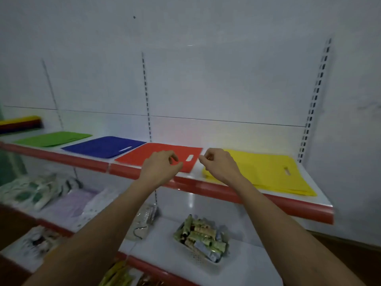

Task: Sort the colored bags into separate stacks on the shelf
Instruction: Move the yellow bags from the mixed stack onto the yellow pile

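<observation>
Your left hand (159, 166) hovers over the red bag (156, 154), right hand (219, 164) at three o'clock; both loosely curled, empty.

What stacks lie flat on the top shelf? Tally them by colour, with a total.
Green stack: 1
Blue stack: 1
Red stack: 1
Yellow stack: 1
Total: 4 stacks. A mixed pile at the far left is not counted.

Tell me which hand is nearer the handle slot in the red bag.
Left. The left hand hovers over the red bag, just left of its slot. The right hand is beyond the bag's edge, above the yellow bag.
</observation>
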`<state>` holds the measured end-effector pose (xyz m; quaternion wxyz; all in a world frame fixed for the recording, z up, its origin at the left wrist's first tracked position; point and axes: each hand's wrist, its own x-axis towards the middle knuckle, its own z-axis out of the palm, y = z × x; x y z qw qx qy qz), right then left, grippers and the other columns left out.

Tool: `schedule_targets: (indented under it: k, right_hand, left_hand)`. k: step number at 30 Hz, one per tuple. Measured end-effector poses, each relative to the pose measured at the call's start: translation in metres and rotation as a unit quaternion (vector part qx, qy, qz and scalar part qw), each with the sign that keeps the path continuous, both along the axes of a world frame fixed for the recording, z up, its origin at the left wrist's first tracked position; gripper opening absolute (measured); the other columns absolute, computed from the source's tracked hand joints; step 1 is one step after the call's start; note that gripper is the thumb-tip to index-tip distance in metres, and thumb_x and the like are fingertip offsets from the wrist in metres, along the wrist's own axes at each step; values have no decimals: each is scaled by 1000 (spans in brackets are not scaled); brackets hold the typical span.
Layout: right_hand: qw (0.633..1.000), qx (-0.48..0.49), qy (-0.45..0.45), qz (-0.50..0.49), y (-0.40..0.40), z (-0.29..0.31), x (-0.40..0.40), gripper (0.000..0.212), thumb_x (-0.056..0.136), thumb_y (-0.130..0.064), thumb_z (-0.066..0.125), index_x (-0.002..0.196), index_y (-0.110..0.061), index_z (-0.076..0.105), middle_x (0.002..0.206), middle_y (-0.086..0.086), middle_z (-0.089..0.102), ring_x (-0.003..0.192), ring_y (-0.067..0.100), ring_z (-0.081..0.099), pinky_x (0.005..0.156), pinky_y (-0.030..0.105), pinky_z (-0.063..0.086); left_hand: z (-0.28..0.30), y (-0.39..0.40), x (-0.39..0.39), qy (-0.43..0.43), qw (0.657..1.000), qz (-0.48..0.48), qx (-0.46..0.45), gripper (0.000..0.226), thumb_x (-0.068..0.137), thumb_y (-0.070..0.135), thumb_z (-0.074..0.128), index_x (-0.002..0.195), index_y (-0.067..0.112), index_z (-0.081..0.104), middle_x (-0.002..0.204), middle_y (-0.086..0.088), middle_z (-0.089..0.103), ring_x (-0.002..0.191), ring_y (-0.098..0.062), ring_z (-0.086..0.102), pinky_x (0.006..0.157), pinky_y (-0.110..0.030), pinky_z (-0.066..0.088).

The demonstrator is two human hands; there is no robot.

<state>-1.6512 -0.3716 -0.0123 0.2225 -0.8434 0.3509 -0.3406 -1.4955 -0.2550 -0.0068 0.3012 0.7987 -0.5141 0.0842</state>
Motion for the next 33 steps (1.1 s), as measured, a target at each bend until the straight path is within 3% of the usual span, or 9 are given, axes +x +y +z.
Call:
schedule_targets:
  k: [6, 13, 17, 20, 23, 33]
  right_hand:
    - [988, -29, 45, 144, 77, 7, 106, 28, 89, -41, 58, 72, -19, 58, 74, -4, 64, 75, 22, 60, 69, 36, 48]
    - [951, -58, 96, 289, 192, 12, 250, 21, 88, -35, 59, 71, -24, 54, 82, -2, 66, 80, 21, 60, 66, 33, 45]
    - [926, -62, 114, 354, 269, 11, 336, 20, 88, -33, 58, 71, -22, 57, 77, -2, 67, 75, 21, 62, 65, 33, 48]
    - [912, -67, 106, 391, 326, 10, 393, 17, 87, -30, 58, 73, -20, 59, 77, 0, 66, 76, 21, 62, 67, 36, 51]
    - [897, -64, 105, 425, 377, 12, 441, 17, 90, -29, 58, 75, -21, 59, 81, 0, 65, 77, 21, 60, 61, 31, 42]
    - [879, -91, 120, 453, 445, 14, 590, 19, 95, -34, 56, 91, -17, 64, 88, 2, 66, 82, 19, 63, 76, 40, 56]
  left_hand:
    - [5, 94, 66, 10, 993, 112, 26, 25, 84, 52, 58, 96, 32, 66, 92, 14, 66, 88, -10, 61, 78, -32, 52]
    - [-2, 227, 166, 26, 972, 232, 41, 24, 85, 49, 60, 98, 29, 66, 90, 9, 66, 80, -11, 62, 70, -30, 52]
    - [-9, 307, 227, 30, 957, 283, 51, 24, 86, 47, 56, 100, 30, 66, 92, 9, 65, 75, -10, 64, 67, -28, 51]
    - [-14, 368, 274, 28, 944, 323, 56, 22, 86, 48, 54, 96, 32, 65, 90, 10, 66, 80, -11, 61, 72, -31, 53]
    - [-13, 421, 313, 35, 931, 356, 68, 28, 84, 52, 52, 96, 31, 65, 92, 9, 66, 84, -14, 61, 75, -33, 54]
    - [-10, 497, 448, 41, 909, 410, 62, 23, 89, 45, 58, 103, 30, 67, 100, 7, 67, 90, -13, 61, 80, -34, 54]
